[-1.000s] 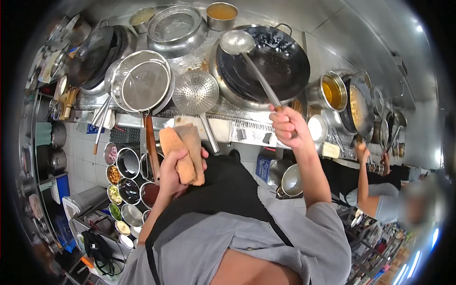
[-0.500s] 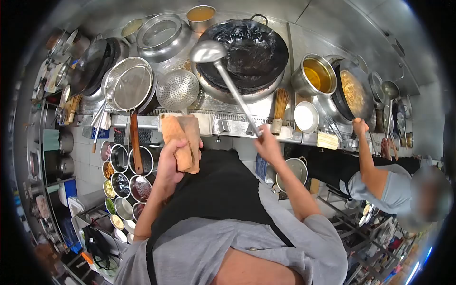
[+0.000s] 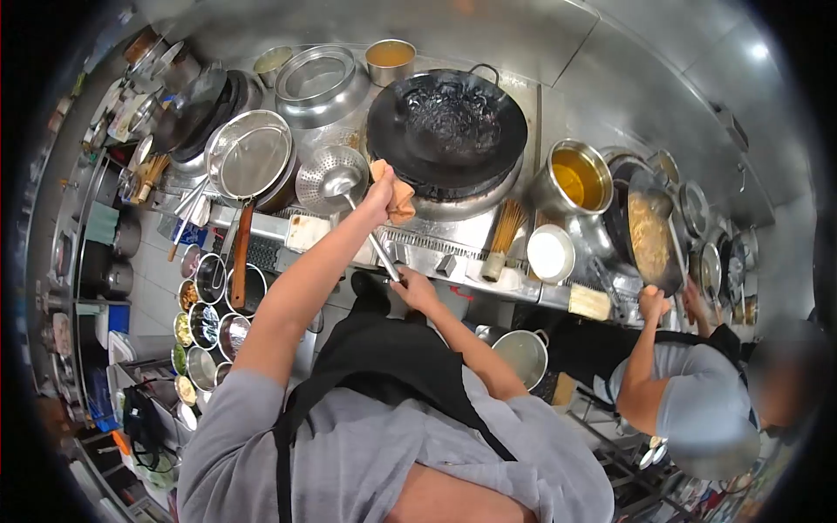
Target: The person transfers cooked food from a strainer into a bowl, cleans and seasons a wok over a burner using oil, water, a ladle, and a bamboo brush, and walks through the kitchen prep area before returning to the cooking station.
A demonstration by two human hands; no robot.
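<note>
My left hand (image 3: pixel 378 199) is closed on a folded orange-brown cloth (image 3: pixel 402 201), at the near left edge of a large black wok (image 3: pixel 449 131). The cloth appears to touch the wok's rim; whatever lies beneath it is hidden. Lower down, my right hand (image 3: pixel 416 289) grips the end of a steel ladle (image 3: pixel 338 182). The ladle's bowl lies over a perforated skimmer (image 3: pixel 312 179) left of the wok, and my left forearm crosses above its handle. Dark, shiny marks cover the wok's inner surface.
Round mesh strainers (image 3: pixel 251 157) stand at left. A bamboo brush (image 3: pixel 504 235), a white bowl (image 3: pixel 551 253) and a pot of yellow oil (image 3: pixel 579 179) are at right. Beyond, a co-worker's hand (image 3: pixel 652 302) holds a wok of food (image 3: pixel 647 231). Several ingredient containers (image 3: pixel 234 336) sit lower left.
My left hand has moved forward with the cloth, from before my apron to the wok's edge. The ladle has swung left and down, from above the wok onto the skimmer.
</note>
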